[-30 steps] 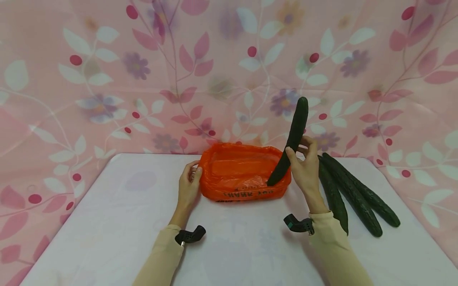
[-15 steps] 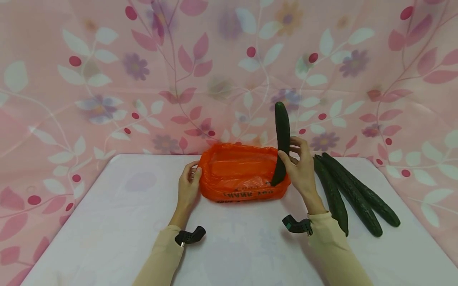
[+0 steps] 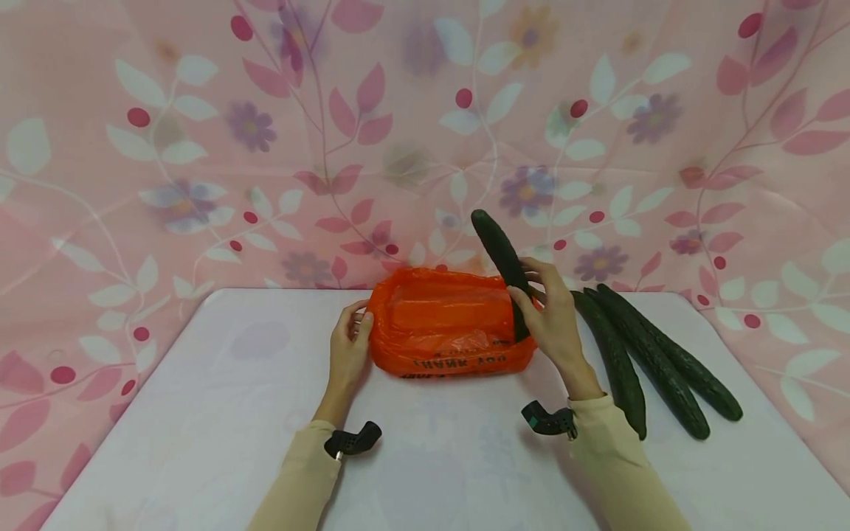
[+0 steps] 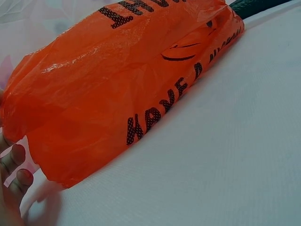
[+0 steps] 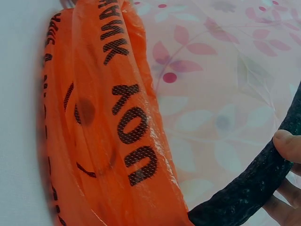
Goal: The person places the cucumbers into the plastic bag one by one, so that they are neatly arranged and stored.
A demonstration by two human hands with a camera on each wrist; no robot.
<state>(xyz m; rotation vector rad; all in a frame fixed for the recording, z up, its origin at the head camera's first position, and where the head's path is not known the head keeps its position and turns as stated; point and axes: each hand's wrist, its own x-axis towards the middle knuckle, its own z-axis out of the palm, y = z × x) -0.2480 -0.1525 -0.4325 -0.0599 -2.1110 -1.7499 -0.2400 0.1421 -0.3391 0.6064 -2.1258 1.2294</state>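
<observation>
My right hand grips a long dark green cucumber between thumb and fingers. The cucumber leans up and to the left, and its lower end is inside the right end of an orange plastic bag. In the right wrist view, the thumb presses on the cucumber beside the lettered bag. My left hand rests against the bag's left end with relaxed fingers. Only some of its fingertips show in the left wrist view. The bag lies with its mouth spread upward.
Three more cucumbers lie fanned out on the table to the right of my right hand. The white-covered table stands before a pink floral cloth. Black wrist cameras sit on both sleeves.
My right hand has moved left and tipped the cucumber's top leftward, from leaning right to leaning left, its lower end staying in the bag. The left hand has stayed in place.
</observation>
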